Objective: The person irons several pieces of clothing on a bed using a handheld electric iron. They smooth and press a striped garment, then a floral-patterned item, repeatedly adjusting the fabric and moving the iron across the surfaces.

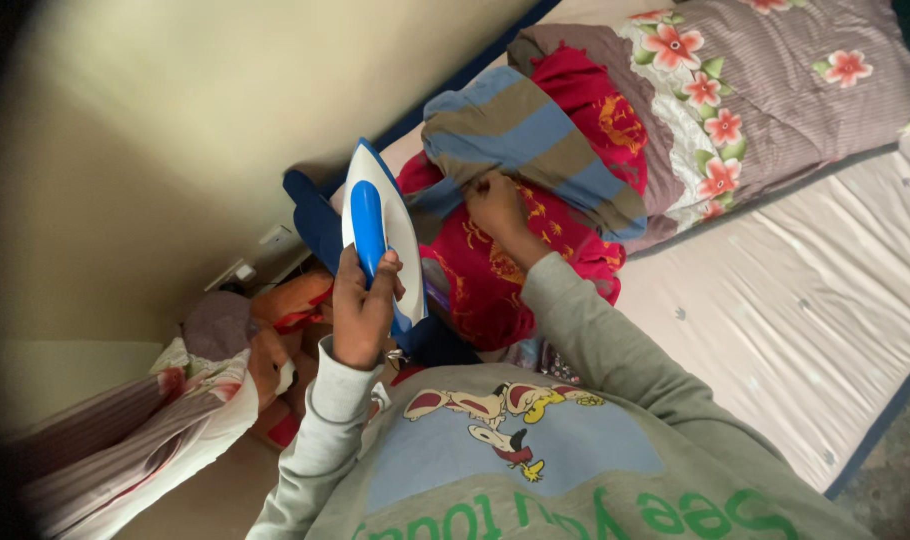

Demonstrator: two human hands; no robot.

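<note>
Left hand grips iron; right hand touches clothes.

Bed with pale sheet, floral pillow, heaped clothes

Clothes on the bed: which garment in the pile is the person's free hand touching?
The right hand rests on the blue-and-brown striped garment atop the pile. Its broad stripes distinguish it from the red patterned cloth beneath. The left hand holds the iron.

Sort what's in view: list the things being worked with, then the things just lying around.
In use:
left hand gripping the blue-and-white iron
right hand on the striped cloth
red patterned cloth

Lying about:
floral pillow
mattress
clothes heap
</note>
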